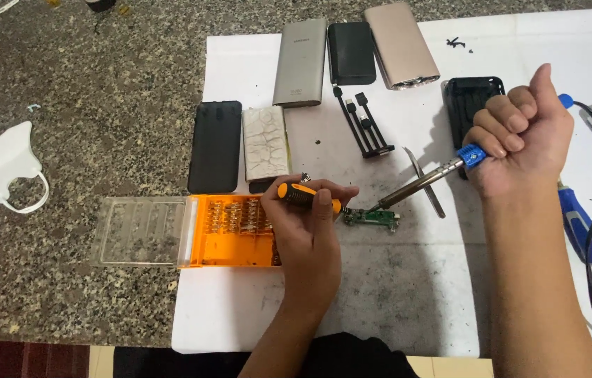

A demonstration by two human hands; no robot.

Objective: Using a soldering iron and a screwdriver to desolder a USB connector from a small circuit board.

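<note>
While left fingers point(310, 203) pinch an orange screwdriver point(303, 194), right fingers point(506, 126) fisted round soldering iron point(422, 183), tip at green circuit board point(371, 219)

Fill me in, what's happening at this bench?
A person is working on a small green circuit board lying on a white sheet. The right hand holds a soldering iron in a fist, tip at the board. The left hand holds an orange screwdriver beside it. Power banks and an open bit case lie nearby.
</note>
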